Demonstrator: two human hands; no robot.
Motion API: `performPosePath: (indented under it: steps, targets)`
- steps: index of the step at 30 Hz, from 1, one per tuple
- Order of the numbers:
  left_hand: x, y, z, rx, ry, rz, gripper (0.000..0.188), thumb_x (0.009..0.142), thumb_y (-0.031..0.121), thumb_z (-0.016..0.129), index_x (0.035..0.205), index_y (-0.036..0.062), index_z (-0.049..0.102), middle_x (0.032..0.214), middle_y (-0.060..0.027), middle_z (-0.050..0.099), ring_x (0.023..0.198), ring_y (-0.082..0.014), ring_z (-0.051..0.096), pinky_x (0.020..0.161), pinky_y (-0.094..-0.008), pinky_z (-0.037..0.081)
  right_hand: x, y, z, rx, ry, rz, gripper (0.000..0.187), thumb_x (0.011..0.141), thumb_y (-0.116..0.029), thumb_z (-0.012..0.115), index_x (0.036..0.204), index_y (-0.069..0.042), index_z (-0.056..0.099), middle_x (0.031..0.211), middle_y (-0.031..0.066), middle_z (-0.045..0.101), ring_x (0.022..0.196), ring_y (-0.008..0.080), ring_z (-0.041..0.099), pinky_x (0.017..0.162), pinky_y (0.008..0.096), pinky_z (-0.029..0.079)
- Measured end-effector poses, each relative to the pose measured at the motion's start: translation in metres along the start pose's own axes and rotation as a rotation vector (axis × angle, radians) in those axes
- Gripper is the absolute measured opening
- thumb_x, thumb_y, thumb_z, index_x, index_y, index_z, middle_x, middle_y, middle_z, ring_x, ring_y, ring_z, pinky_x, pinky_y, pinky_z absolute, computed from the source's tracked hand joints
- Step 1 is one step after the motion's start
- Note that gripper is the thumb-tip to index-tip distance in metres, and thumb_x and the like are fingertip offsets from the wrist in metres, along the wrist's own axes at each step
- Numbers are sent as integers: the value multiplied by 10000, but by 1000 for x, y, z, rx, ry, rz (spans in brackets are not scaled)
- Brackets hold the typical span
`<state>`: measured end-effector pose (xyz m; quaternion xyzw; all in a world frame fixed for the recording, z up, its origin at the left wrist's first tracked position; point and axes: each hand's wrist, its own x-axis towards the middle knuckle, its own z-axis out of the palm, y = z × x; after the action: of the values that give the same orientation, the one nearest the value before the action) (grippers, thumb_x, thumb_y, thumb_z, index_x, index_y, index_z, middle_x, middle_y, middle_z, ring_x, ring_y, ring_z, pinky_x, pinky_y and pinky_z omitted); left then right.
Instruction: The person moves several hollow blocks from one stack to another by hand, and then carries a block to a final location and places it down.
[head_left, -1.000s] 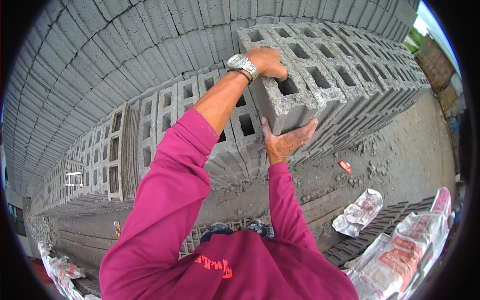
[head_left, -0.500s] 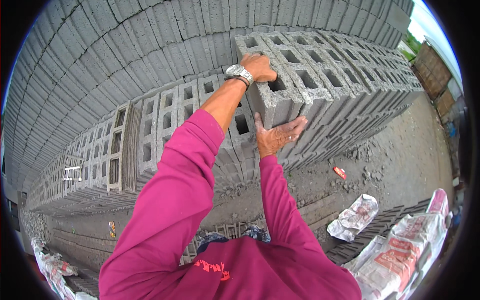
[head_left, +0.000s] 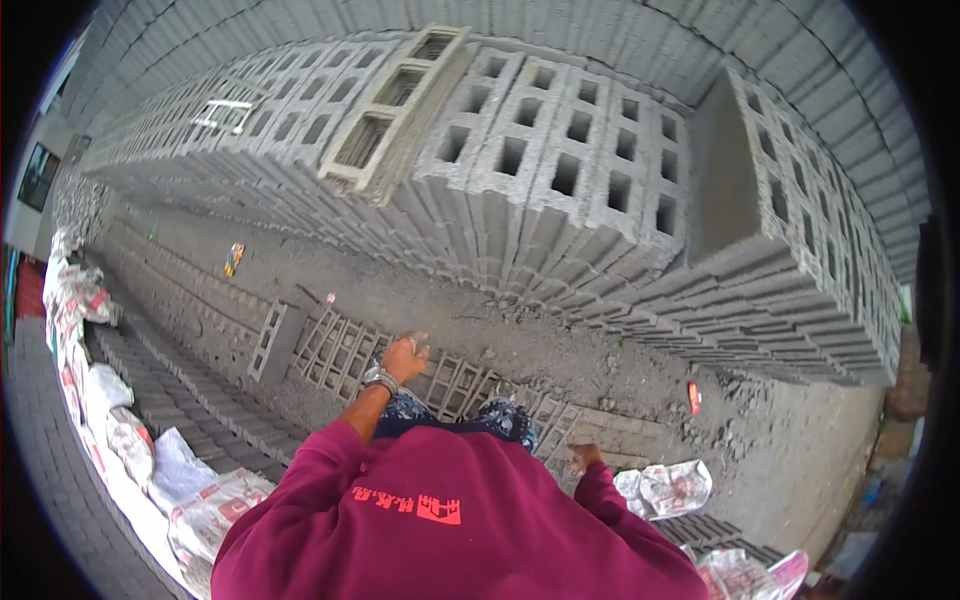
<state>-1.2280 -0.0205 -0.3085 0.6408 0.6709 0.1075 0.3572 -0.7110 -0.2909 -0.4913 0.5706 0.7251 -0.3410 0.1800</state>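
Note:
My left hand [head_left: 405,357], a metal watch at its wrist, hangs low in front of my body with nothing in it and its fingers loosely apart. Lower and to the right is my right hand [head_left: 585,458], small in view, partly turned away, its fingers apart and seemingly holding nothing. Both hands are clear of the stacked grey hollow concrete blocks [head_left: 545,135]. On the right, a higher layer of hollow blocks [head_left: 722,165] shows a smooth end face toward the lower ones. A single hollow block [head_left: 275,343] stands on the ground left of my left hand.
A pale frame with three openings [head_left: 375,140] lies across the block row. Below my hands is a slatted grid [head_left: 345,355] on the ground. Rubble [head_left: 600,375], a red wrapper [head_left: 694,398] and crumpled sacks [head_left: 675,490] lie to the right. A tall block wall [head_left: 600,25] rises behind.
Both hands have left the end block of the higher layer and dropped toward my body. The view has swung, so the block stack sits farther up and right.

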Motion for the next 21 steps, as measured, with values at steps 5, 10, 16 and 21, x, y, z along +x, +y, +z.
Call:
performPosePath:
  steps: [5,10,16,21]
  targets:
    - [-156,-267,-79,-226,379,-1369,450,791,264,612,1149,-6,651,1235,-251,615,1164,-415,581,958,-455,483,-35,-71,-23,472,-234,389,422,739,-305,717,1122,-146,637,891,95,703,742,273,670,635,378,476]
    - [-245,-465,-60,-430,609,-1446,462,802,302,613,1082,-63,661,1158,-292,633,1122,-439,595,950,-459,481,40,-168,-132,663,-141,560,348,834,-324,656,1109,-116,605,851,93,687,647,218,649,521,305,411]
    - [-74,-588,-74,-418,375,-1245,519,822,392,645,1126,-28,664,1127,-290,645,1114,-414,605,960,-448,480,128,-309,-197,827,-36,876,342,923,-347,602,1136,-82,568,843,102,688,584,175,658,414,233,359]
    - [45,-726,-103,-286,425,-1317,665,799,569,636,1128,-8,676,1146,-269,651,1155,-432,573,969,-484,468,158,-391,-223,690,-158,1060,455,861,-359,695,1165,-41,582,859,156,699,715,260,690,578,365,519]
